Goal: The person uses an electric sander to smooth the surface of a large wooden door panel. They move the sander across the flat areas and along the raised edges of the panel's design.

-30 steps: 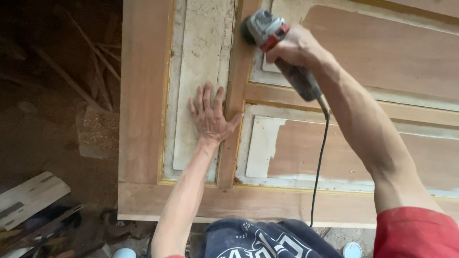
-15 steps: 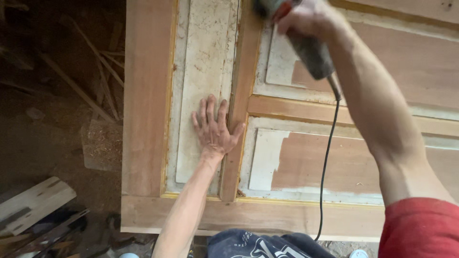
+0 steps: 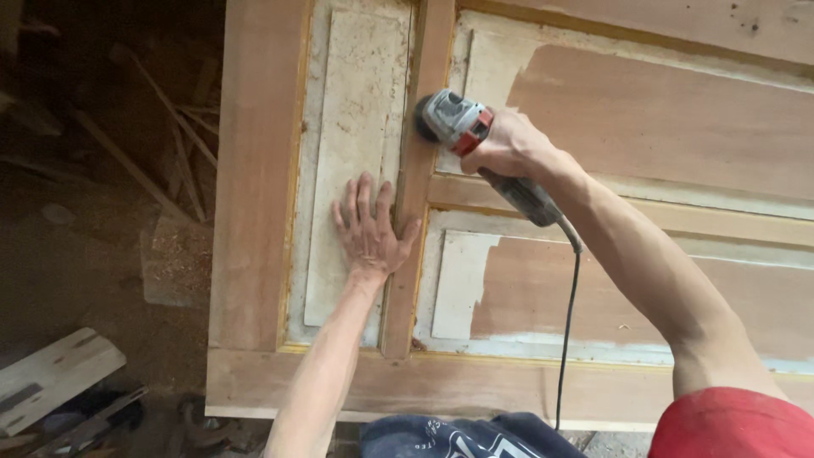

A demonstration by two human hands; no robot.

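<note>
The right hand point(image 3: 509, 146), reaching in from the lower right of the frame, had its grip clamped around the grey body of an angle grinder point(image 3: 475, 144) just behind a red band. The grinder's head sat at centre top of the frame, its disc against the vertical middle stile point(image 3: 415, 254) of a wooden door point(image 3: 254, 170) lying flat. A black cord point(image 3: 566, 322) trailed from the tool's rear down toward the bottom edge of the frame.

The left hand point(image 3: 366, 227) lay flat near the centre, its fingers spread apart and holding nothing, palm pressed on a whitish painted panel point(image 3: 352, 110) with the thumb touching the stile. To the right of the stile, the lower panel point(image 3: 610, 288) showed bare reddish wood with a patch of pale paint at its left end, and the upper panel point(image 3: 678, 110) was mostly bare wood as well.

Beyond the door's left edge, in the dim left part of the frame, thin wood strips point(image 3: 170, 127) lay scattered on a dusty floor point(image 3: 76, 254), and a pale board point(image 3: 51, 373) rested at lower left. A red sleeve point(image 3: 738, 424) filled the lower right corner, with dark blue cloth point(image 3: 458, 437) at bottom centre.
</note>
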